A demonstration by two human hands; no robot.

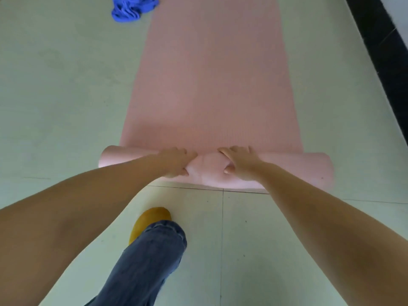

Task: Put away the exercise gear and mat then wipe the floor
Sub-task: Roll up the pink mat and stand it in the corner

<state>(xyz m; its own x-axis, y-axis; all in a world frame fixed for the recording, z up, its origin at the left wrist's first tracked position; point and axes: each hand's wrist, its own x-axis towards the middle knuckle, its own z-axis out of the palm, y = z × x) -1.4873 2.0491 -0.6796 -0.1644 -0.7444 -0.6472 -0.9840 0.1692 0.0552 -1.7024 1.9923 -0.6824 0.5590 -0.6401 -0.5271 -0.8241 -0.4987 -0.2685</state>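
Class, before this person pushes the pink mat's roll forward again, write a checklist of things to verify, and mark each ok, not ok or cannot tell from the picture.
1. Both hands on the roll: left hand and right hand press it near its middle. Ok.
2. Roll straight across the pink mat: its ends look roughly level. Ok.
3. Flat stretch ahead free of objects: nothing lies on it. Ok.
4. Blue cloth clear of the path: it lies on the floor beside the mat's left edge; overlap unclear. Cannot tell.
5. Roll wound tightly: the ends' layers are not visible. Cannot tell.
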